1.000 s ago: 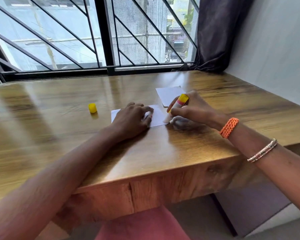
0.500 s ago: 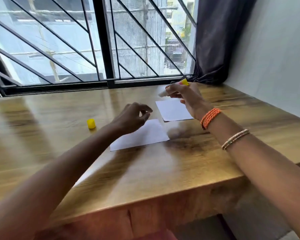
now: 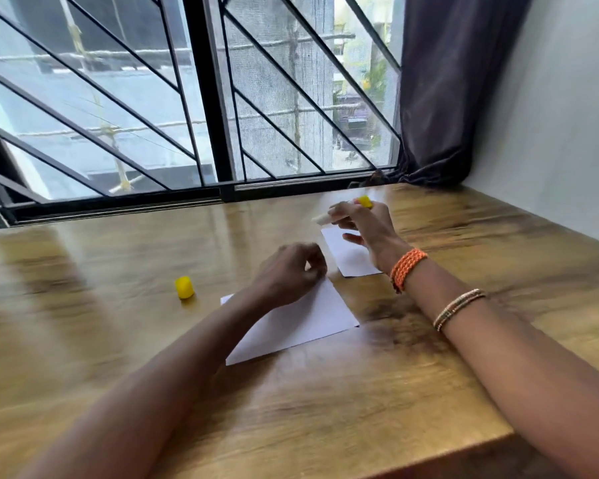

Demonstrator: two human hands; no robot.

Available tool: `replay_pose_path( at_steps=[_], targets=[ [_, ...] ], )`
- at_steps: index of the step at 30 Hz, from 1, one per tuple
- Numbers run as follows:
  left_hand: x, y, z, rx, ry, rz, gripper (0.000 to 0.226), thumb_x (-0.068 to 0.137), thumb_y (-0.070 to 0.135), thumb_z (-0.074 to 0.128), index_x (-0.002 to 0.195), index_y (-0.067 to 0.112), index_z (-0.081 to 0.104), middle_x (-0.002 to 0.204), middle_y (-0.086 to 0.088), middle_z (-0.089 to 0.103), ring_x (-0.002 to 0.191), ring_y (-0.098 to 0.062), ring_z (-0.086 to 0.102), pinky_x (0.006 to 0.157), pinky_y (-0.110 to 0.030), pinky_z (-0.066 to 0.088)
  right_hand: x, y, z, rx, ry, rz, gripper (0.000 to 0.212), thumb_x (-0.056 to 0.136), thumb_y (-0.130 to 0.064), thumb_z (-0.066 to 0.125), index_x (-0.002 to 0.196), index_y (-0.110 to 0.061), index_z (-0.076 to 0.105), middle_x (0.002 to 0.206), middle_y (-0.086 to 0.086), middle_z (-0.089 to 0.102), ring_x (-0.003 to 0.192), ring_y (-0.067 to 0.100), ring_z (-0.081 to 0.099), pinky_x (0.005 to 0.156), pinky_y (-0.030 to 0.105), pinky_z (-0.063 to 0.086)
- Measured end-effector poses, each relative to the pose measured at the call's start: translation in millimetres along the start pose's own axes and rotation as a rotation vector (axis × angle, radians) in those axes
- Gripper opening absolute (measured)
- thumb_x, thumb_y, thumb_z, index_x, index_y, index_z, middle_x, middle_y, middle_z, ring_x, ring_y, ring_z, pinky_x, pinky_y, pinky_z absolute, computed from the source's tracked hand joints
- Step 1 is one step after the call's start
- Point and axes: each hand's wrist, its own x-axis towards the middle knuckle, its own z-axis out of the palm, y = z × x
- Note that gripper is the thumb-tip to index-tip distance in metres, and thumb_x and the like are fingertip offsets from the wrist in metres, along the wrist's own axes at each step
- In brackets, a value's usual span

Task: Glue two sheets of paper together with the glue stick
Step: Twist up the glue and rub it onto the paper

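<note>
Table (image 3: 429,392): glossy wood, streaked brown grain, squared front edge.
Near sheet (image 3: 312,319): flat white paper rectangle near the table's middle, corners skewed off the table edge.
Far sheet (image 3: 350,259): smaller-looking white rectangle at 1 o'clock from the near sheet, close by but apart.
Glue stick (image 3: 343,210): slim cylinder, pale body, yellow end; long axis almost level, pale tip pointing to 9 o'clock, yellow end to 3 o'clock, held above the far sheet's far edge.
Right hand (image 3: 367,226): thumb and upper fingers pinch the stick; lower fingers curl loose over the far sheet.
Left hand (image 3: 291,274): fingers curled inward over the near sheet's far corner; blurred, so I cannot tell whether they touch it.
Cap (image 3: 184,287): small yellow plastic cylinder, upright, at 9 o'clock from the near sheet.
Wristbands (image 3: 407,269): 1 orange braided, 1 thin beaded.
</note>
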Motion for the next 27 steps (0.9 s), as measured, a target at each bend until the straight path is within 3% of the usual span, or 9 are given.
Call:
replay_pose_path(
  at_steps=[8,12,16,18,20,23,25,27],
  targets=[
    [-6,-21,-30,0.069,0.136,-0.288,0.016,0.082,0.011,0.052,0.093,0.007,0.064,0.100,-0.020,0.067,0.096,-0.035,0.060,0.081,-0.036,0.049,-10,-2,0,-0.075,-0.023,-0.064,0.027,0.074,-0.021,0.070,0.092,-0.001,0.070,0.080,0.004,0.068,0.077,0.013,0.060,0.067,0.029,0.049],
    [-15,-30,-40,0.265,0.133,-0.419,0.025,0.082,0.009,0.046,0.105,0.008,0.057,0.113,-0.021,0.057,0.105,-0.040,0.055,0.085,-0.038,0.045,-19,0,6,-0.281,-0.138,-0.155,0.009,0.072,-0.015,0.068,0.065,-0.015,0.074,0.060,-0.012,0.070,0.066,0.001,0.062,0.055,0.015,0.046],
    [-20,-27,-43,0.463,0.100,-0.493,0.031,0.084,0.011,0.044,0.113,0.010,0.054,0.122,-0.016,0.055,0.113,-0.035,0.052,0.090,-0.036,0.042,-23,0,12,-0.462,-0.184,-0.215,0.013,0.066,-0.017,0.071,0.056,-0.024,0.075,0.076,-0.010,0.075,0.080,0.004,0.064,0.067,0.018,0.047],
    [-20,-22,-44,0.504,0.154,-0.413,0.029,0.085,0.013,0.044,0.111,0.010,0.057,0.121,-0.014,0.055,0.114,-0.033,0.050,0.088,-0.037,0.042,-22,2,13,-0.506,-0.175,-0.226,0.008,0.065,-0.018,0.073,0.058,-0.023,0.075,0.079,-0.009,0.075,0.082,0.007,0.065,0.068,0.019,0.049],
    [-20,-16,-42,0.465,0.213,-0.242,0.028,0.085,0.010,0.045,0.106,0.010,0.062,0.116,-0.013,0.058,0.111,-0.033,0.052,0.081,-0.037,0.044,-23,4,14,-0.545,-0.163,-0.223,0.002,0.066,-0.019,0.073,0.064,-0.019,0.075,0.082,-0.002,0.075,0.088,0.017,0.066,0.079,0.034,0.053],
    [-22,-7,-37,0.394,0.198,-0.036,0.031,0.083,0.001,0.045,0.102,0.013,0.067,0.109,-0.009,0.059,0.104,-0.029,0.056,0.067,-0.031,0.039,-25,4,16,-0.625,-0.159,-0.237,0.010,0.066,-0.021,0.072,0.073,-0.015,0.076,0.080,0.004,0.074,0.089,0.025,0.066,0.088,0.050,0.051],
    [-24,-6,-33,0.369,0.119,0.052,0.033,0.085,0.001,0.045,0.106,0.013,0.067,0.110,-0.008,0.058,0.106,-0.028,0.054,0.072,-0.033,0.044,-27,3,17,-0.656,-0.162,-0.250,0.010,0.066,-0.022,0.072,0.073,-0.016,0.076,0.080,0.003,0.074,0.088,0.024,0.067,0.089,0.052,0.050],
    [-26,-6,-29,0.315,-0.016,0.109,0.029,0.088,0.007,0.048,0.110,0.012,0.066,0.114,-0.009,0.058,0.112,-0.027,0.051,0.088,-0.039,0.046,-27,1,17,-0.659,-0.154,-0.260,0.006,0.067,-0.021,0.072,0.070,-0.017,0.076,0.081,0.002,0.075,0.088,0.022,0.067,0.087,0.050,0.052]
  ],
)
